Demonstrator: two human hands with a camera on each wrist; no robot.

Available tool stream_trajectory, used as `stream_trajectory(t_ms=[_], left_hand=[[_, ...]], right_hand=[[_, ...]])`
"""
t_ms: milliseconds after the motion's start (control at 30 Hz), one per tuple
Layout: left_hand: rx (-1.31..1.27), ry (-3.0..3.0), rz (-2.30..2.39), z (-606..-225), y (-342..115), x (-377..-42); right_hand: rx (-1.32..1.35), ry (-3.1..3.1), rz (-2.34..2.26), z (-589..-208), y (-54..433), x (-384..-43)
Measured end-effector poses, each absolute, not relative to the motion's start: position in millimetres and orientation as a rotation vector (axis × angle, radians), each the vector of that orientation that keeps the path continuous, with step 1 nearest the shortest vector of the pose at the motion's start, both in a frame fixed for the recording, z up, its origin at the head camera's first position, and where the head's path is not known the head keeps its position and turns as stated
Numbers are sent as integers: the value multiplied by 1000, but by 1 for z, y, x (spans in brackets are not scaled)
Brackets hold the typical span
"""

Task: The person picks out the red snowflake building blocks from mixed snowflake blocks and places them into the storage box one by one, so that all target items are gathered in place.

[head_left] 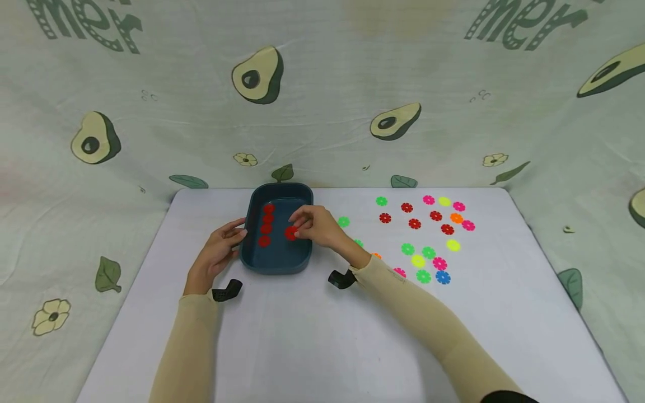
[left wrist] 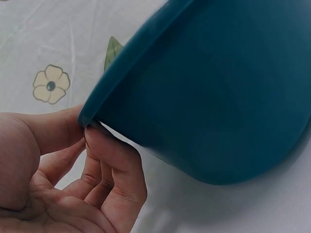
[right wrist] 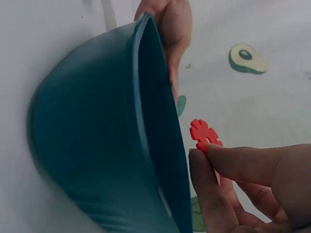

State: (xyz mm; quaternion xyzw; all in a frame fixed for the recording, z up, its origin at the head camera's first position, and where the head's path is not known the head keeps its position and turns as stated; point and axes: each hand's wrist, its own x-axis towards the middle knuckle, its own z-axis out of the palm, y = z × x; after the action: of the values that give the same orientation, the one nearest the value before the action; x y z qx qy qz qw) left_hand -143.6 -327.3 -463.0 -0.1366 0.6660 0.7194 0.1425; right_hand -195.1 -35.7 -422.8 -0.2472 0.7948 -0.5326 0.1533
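At right hand's fingertips, red disc

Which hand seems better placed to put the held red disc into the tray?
Probably the right hand: it pinches the notched red disc over the blue tray, while the left hand holds the rim.

"From way over here, how do your arms look?"
"I see both reaching forward. My left arm in a long tan cloth sleeve points almost straight ahead. My right arm in a long tan cloth sleeve slants toward the middle."
"And your hands?"
"My bare left hand has its palm turned inward, and it's pinching. My bare right hand shows its back, finger and thumb pinching too."
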Motion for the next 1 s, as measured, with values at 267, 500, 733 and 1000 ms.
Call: stream_trajectory(t_ms=[267, 500, 733, 1000], left_hand=[[-386, 1899, 2095, -464, -330, -144], [-383, 1904, 2081, -465, -329, -145], [-394, 1924, 2064, -462, -328, -145], [-372, 1921, 2074, -462, -328, -145]], right_hand=[[-755, 2241, -1373, -414, -68, -201], [-787, 2218, -1192, -413, -90, -207], [-807, 2154, -1086, -412, -108, -216], [-742, 2055, -1071, -417, -123, -219]])
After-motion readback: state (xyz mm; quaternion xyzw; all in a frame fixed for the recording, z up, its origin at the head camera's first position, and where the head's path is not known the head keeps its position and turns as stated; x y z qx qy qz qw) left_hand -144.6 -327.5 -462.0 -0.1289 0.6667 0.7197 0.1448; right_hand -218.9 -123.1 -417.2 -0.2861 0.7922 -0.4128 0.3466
